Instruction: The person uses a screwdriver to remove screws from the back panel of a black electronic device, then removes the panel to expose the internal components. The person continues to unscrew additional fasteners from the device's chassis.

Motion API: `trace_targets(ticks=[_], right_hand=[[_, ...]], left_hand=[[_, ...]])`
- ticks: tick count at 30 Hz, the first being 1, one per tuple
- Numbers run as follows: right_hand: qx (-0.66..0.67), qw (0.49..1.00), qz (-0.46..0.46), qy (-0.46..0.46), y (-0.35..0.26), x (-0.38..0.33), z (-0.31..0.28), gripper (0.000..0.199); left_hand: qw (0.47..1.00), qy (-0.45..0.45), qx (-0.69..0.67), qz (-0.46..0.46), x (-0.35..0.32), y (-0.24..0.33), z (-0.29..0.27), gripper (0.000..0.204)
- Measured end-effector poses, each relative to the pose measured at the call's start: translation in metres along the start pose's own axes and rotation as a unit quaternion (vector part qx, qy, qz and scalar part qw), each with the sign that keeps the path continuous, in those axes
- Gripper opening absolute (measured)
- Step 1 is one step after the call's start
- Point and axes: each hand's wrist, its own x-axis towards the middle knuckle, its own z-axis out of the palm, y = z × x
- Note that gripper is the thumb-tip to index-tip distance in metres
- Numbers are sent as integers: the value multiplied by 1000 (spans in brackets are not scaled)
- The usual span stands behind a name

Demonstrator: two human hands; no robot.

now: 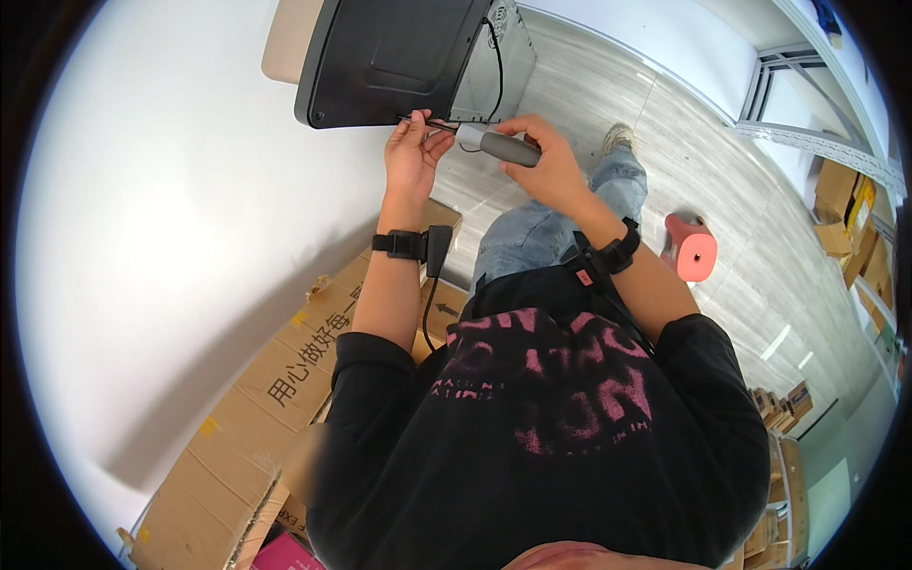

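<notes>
My right hand [556, 169] is wrapped around the handle of a grey screwdriver [503, 145], whose shaft points left toward a black panel [394, 71]. My left hand [412, 157] is at the shaft's far end; I cannot tell whether it pinches.

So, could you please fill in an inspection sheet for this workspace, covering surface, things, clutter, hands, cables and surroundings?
Surface: grey plank floor; what supports the panel is not visible.
Things: grey-handled tool, its dark shaft reaching to the lower edge of a black panel.
Clutter: large carton at lower left; red object, perhaps a stool, on the floor.
Hands: right hand holds the tool's handle; left hand is at the shaft, grip unclear.
Cables: black cable beside the panel; wristband cable along the left forearm.
Surroundings: white wall at left; more cartons at right.
</notes>
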Motion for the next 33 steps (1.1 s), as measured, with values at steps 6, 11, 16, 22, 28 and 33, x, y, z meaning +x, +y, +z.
trace_targets(ticks=[6,11,16,22,28,33], right_hand=[[246,930,265,-67,5,5,-8,34],[175,935,287,-116,8,7,-11,34],[116,962,224,-102,12,3,-6,34],[65,982,166,-70,13,0,-3,34],[62,987,142,-51,17,-1,-1,35],[81,983,154,-58,17,0,-3,35]], left_hand=[[1000,6,24,4,2,-1,0,19],[1000,8,14,-5,-1,2,4,21],[1000,-7,3,-11,-1,2,1,23],[1000,-8,13,-7,-3,3,5,24],[1000,-9,19,-3,-2,2,5,24],[999,-10,30,-7,-2,3,5,24]])
